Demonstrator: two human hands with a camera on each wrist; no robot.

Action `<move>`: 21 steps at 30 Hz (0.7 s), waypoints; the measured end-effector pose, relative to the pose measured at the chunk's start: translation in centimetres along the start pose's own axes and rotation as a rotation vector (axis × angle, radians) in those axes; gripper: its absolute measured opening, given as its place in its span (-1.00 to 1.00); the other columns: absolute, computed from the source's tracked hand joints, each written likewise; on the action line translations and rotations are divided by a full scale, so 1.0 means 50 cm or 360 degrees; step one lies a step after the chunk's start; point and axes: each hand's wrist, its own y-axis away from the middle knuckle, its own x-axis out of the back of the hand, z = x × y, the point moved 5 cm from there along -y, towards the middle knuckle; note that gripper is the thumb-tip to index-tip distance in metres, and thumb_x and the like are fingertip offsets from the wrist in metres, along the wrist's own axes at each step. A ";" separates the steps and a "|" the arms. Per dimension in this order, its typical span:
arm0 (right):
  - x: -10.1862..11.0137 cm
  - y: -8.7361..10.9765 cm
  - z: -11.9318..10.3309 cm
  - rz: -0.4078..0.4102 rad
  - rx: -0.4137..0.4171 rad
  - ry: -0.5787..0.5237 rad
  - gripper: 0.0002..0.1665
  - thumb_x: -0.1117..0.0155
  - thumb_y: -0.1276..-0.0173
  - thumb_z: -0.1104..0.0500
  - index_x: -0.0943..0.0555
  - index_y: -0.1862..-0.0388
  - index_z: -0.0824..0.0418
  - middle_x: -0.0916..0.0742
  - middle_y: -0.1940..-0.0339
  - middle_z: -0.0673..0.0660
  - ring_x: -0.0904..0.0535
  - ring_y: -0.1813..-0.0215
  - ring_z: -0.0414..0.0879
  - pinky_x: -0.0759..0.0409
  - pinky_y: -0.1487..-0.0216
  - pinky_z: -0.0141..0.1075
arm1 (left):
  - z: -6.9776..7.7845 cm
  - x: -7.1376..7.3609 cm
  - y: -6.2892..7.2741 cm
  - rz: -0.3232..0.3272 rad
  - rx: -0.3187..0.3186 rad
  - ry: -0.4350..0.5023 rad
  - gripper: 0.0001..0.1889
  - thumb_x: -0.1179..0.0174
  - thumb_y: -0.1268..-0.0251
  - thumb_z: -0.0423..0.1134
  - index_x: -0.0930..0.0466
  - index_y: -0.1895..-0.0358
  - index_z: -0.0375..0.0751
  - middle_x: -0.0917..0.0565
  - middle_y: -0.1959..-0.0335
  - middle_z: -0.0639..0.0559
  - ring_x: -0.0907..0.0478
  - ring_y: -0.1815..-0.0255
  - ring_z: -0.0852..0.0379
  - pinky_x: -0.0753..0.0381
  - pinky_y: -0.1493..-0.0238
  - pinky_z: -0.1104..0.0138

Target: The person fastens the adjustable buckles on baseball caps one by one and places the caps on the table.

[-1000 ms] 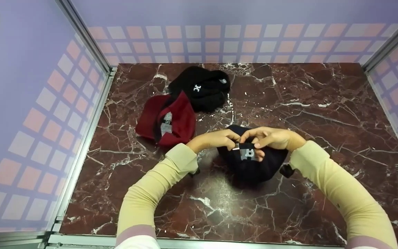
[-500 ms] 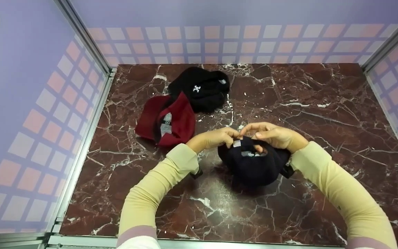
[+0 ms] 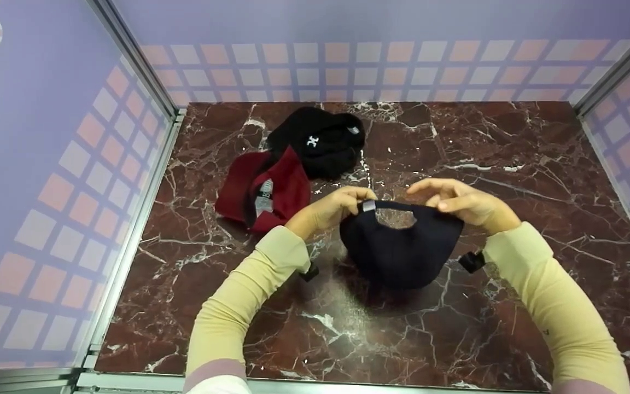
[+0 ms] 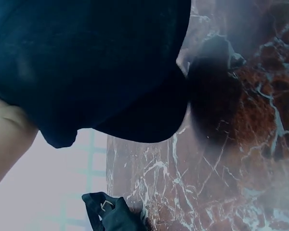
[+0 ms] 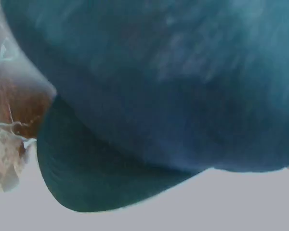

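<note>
A dark navy baseball cap point(image 3: 400, 257) is held up in front of the person, its back opening and strap point(image 3: 394, 206) facing the head camera. The left hand point(image 3: 330, 210) pinches its left back edge by a pale buckle point(image 3: 368, 206). Thumb and fingers of the right hand point(image 3: 465, 203) pinch the edge on the right side. In the left wrist view the crown point(image 4: 86, 62) covers much of the picture, with part of the left hand at the left edge. The right wrist view shows the crown and the curved brim point(image 5: 96, 163); the right hand is mostly hidden there.
A red cap point(image 3: 235, 183) lies on the marbled brown table point(image 3: 512, 306), left of the hands, its inside showing. Touching it at the back is a black cap point(image 3: 304, 131) with a white emblem. Patterned purple panels point(image 3: 375, 22) enclose the table's back and sides.
Both hands were together at the cap's strap; now the right hand has moved right to the edge. The cap has been raised and stretched wider, its opening now visible.
</note>
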 end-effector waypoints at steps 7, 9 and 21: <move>0.027 0.031 -0.006 0.0065 0.0098 -0.0068 -0.44 0.17 -0.20 0.51 -0.15 -0.23 0.39 -0.62 0.05 0.30 -0.58 0.05 0.05 -0.56 0.14 -0.21 | 0.015 0.022 -0.001 0.0218 -0.0153 0.0292 -0.58 0.32 0.36 -0.50 -0.42 0.33 -0.17 -0.52 0.53 0.10 -0.46 0.56 0.24 -0.39 0.54 0.48; 0.038 0.040 -0.003 0.0104 0.0117 -0.0112 -0.41 0.24 -0.16 0.55 -0.17 -0.23 0.38 -0.59 -0.01 0.29 -0.56 0.02 0.06 -0.56 0.15 -0.20 | 0.017 0.031 -0.002 0.0300 -0.0187 0.0374 -0.58 0.31 0.37 -0.48 -0.41 0.31 -0.18 -0.52 0.56 0.09 -0.47 0.57 0.23 -0.39 0.55 0.47; 0.124 0.068 0.009 0.0779 0.0586 -0.0317 -0.47 0.46 -0.15 0.52 -0.37 -0.01 0.33 -0.64 0.18 0.23 -0.59 0.20 0.02 -0.54 0.23 -0.23 | 0.006 0.096 -0.016 0.0544 -0.0397 0.0583 -0.70 0.31 -0.14 -0.47 -0.43 0.21 -0.22 -0.54 0.32 0.02 -0.53 0.37 0.18 -0.47 0.29 0.40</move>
